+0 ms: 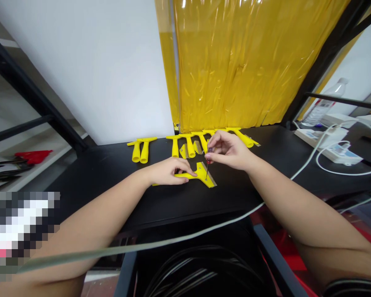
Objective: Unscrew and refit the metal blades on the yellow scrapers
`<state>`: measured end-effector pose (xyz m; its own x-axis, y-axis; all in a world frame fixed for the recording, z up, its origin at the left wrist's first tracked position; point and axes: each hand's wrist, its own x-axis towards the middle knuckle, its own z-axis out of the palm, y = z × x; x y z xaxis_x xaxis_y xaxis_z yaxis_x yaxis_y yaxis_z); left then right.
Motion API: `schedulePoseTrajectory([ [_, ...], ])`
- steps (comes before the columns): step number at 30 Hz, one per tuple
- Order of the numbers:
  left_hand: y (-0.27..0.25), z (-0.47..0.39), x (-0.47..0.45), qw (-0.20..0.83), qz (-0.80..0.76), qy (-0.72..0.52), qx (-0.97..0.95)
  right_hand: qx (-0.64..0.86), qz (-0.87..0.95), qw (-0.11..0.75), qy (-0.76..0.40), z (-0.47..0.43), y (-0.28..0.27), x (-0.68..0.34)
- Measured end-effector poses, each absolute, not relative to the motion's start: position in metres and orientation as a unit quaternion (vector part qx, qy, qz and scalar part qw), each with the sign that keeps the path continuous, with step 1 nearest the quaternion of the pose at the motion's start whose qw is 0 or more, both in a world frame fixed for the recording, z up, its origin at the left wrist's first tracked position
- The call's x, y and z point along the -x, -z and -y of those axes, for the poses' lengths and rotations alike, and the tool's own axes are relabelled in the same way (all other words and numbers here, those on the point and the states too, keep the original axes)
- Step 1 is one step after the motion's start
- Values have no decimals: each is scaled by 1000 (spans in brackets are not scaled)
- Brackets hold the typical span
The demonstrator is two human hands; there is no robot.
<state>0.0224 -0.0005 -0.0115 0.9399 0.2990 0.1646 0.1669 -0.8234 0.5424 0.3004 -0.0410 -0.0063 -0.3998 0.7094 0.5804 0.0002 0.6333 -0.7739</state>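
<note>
A yellow scraper [204, 175] with a metal blade along its wide end lies on the black table [173, 206]. My left hand [170, 171] is wrapped round its handle and presses it down. In my right hand [225, 150] is a screwdriver [207, 165], held upright by its dark red handle. Its tip meets the scraper's head at a screw near the lower corner. Behind my hands stands a row of yellow scraper handles [190, 146], with loose yellow blade-holding pieces [198, 147] among them. Two more yellow handles [144, 150] lie at the left.
A white cable [185, 238] hangs across the table's front edge. Power strips [340, 150] and a plastic bottle [327, 101] stand at the right. Yellow film [235, 66] and a white panel [105, 66] rise behind. Black frame posts [40, 95] flank the table.
</note>
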Motion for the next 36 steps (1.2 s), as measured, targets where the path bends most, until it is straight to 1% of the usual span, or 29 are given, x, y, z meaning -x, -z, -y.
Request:
schedulePoseTrajectory([
  [16,13,-1,-22,272,-132,-114,-946,235,772,497,-318,43,3,-301],
  [28,14,-2,-22,275,-133,-114,-945,240,769,488,-335,46,4,-296],
  [32,15,-2,-22,271,-128,-113,-947,201,764,520,-325,47,3,-291],
  [36,15,-3,-22,267,-131,-111,-948,200,736,543,-351,49,0,-287],
])
